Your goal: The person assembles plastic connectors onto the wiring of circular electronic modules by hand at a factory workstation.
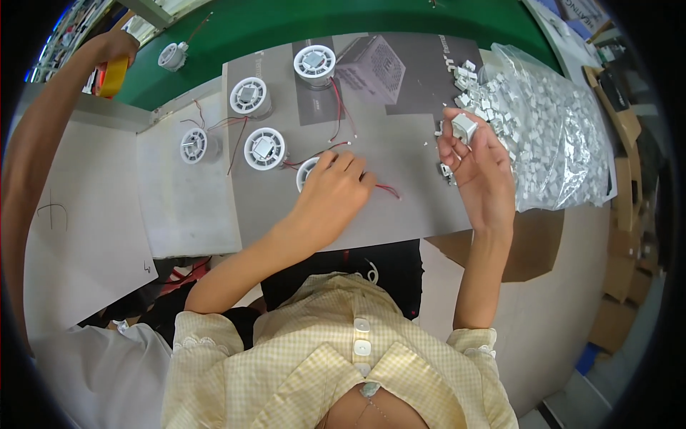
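My left hand [334, 189] is closed over a white round fan-like housing [307, 171], whose far side my fingers hide. Thin red wires stick out to the right of that hand. Palm up, my right hand [482, 171] pinches a small white plastic piece [464, 127] between thumb and fingers. Left of and beyond my left hand stand more white round housings with slotted rims, grey square centres and red leads: one [265, 149] closest, another [249, 96] behind it, one [314, 62] at the back, and one [194, 145] tipped at the left.
A clear plastic bag [554, 146] of small white pieces spills onto the grey board [400, 207] at right. Another housing [171, 56] lies on the green surface [250, 28]. A co-worker's hand [118, 46] at far left holds a yellow roll [113, 77]. Cardboard boxes [620, 264] stand at right.
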Motion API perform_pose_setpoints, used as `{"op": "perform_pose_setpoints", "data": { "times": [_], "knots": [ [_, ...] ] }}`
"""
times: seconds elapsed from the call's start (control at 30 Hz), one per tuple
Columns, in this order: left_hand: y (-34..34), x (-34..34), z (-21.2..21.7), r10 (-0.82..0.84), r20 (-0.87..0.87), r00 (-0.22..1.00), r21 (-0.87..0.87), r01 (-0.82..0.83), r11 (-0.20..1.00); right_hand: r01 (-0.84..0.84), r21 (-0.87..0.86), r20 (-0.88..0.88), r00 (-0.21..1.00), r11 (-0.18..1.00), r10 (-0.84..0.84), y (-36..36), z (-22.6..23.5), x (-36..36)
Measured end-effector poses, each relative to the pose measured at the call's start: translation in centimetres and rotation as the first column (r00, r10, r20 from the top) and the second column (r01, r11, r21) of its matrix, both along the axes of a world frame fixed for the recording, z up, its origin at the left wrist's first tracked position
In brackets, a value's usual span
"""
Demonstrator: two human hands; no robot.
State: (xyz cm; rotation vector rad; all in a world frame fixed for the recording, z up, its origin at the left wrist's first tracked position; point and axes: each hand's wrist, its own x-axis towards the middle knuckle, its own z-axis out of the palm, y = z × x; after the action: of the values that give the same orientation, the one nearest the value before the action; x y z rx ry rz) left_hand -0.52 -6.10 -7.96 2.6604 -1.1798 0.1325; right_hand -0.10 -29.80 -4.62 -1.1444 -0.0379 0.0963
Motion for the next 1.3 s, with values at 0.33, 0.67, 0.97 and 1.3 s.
{"op": "perform_pose_setpoints", "data": {
  "times": [0.33, 0.67, 0.97, 1.3],
  "knots": [
    [-2.2, 2.0, -0.3, -0.030, -0.383, 0.923, -0.222, -0.060, 0.973, -0.009, 0.250, -0.136, 0.990, 0.968, 0.044, -0.4, -0.8, -1.0],
    [-2.0, 4.2, -0.3, -0.183, -0.743, 0.644, -0.540, -0.414, 0.733, 0.198, -0.327, 0.089, 0.980, 0.924, -0.179, 0.1, -3.0, -1.9],
    [-2.3, 4.4, 0.0, -0.287, -0.747, 0.600, -0.586, -0.391, 0.709, 0.158, -0.385, 0.157, 0.982, 0.909, -0.104, 0.0, -4.4, -1.8],
    [-2.0, 4.7, -0.2, -0.300, -0.763, 0.573, -0.586, -0.416, 0.695, 0.103, -0.433, 0.192, 0.981, 0.896, -0.020, 0.2, -4.2, -1.8]
  ]
}}
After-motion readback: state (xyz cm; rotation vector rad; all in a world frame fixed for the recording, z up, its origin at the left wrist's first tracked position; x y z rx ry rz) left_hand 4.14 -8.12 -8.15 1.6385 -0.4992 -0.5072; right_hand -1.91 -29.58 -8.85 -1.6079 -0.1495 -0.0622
